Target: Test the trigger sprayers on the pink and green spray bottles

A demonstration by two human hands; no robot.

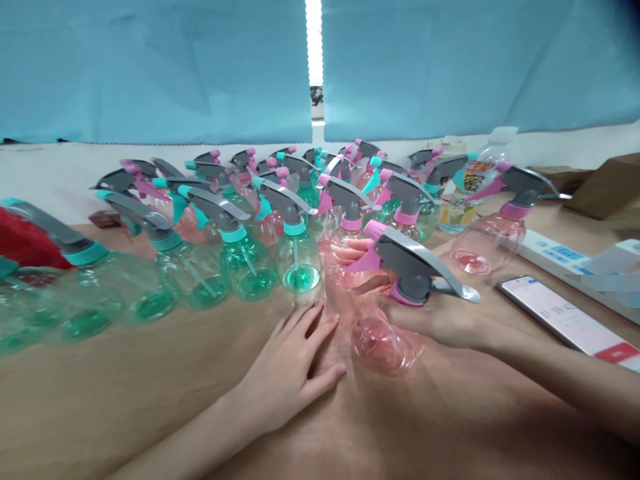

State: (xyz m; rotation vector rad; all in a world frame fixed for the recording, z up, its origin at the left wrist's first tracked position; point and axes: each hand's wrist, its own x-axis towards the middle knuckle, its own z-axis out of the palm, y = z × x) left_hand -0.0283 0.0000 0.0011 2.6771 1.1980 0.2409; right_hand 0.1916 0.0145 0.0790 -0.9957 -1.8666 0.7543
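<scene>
My left hand [295, 353] rests flat on the wooden table, palm down and fingers spread, in front of the green spray bottles [299, 263]. On the right, my right hand [395, 310] is behind the nearest pink spray bottle [383, 340], partly hidden by its grey and pink spray head. Its visible fingers stretch out to the left beside another pink bottle [350, 233]; whether they touch either bottle is unclear. Clear green bottles with teal collars form a curved row on the left. More pink and green bottles stand behind them.
A phone [565, 317] and a white device [560, 253] lie at the right. Behind are a labelled drink bottle [465, 193] and a cardboard box [607, 183]. Something red [30, 237] is at the far left. A blue sheet [150, 67] hangs at the back.
</scene>
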